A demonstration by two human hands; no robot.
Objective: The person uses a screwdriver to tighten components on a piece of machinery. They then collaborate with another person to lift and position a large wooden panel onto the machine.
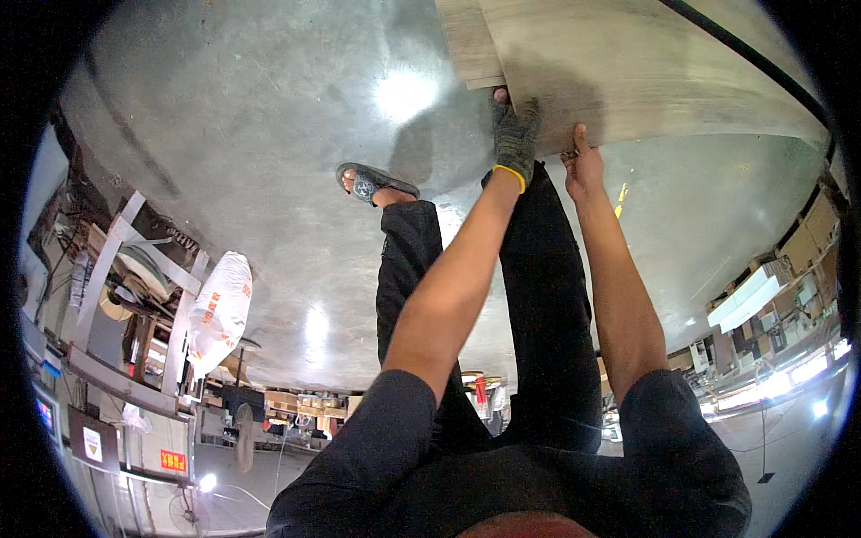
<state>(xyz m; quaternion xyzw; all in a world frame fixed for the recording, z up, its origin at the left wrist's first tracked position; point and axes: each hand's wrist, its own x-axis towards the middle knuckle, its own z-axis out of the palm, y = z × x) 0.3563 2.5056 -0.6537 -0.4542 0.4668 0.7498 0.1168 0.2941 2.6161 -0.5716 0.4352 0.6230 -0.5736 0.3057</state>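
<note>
A large wood-grain panel (664,81) spreads across the upper right. My left hand (515,134), in a dark knitted glove with a yellow cuff, grips it at the near left corner, and a bare fingertip shows beside the edge. My bare right hand (583,168) holds the near edge a little farther right, thumb on the top face and fingers curled at the underside. Beneath the panel's left side, part of another wood-grain board (468,40) sticks out.
My sandalled foot (372,184) stands on the grey concrete floor (242,117). A dark strip (744,49) crosses the panel's far side. At left are a white sack (221,309) and a pale frame (94,278). Stacked white boards (749,298) lie at right.
</note>
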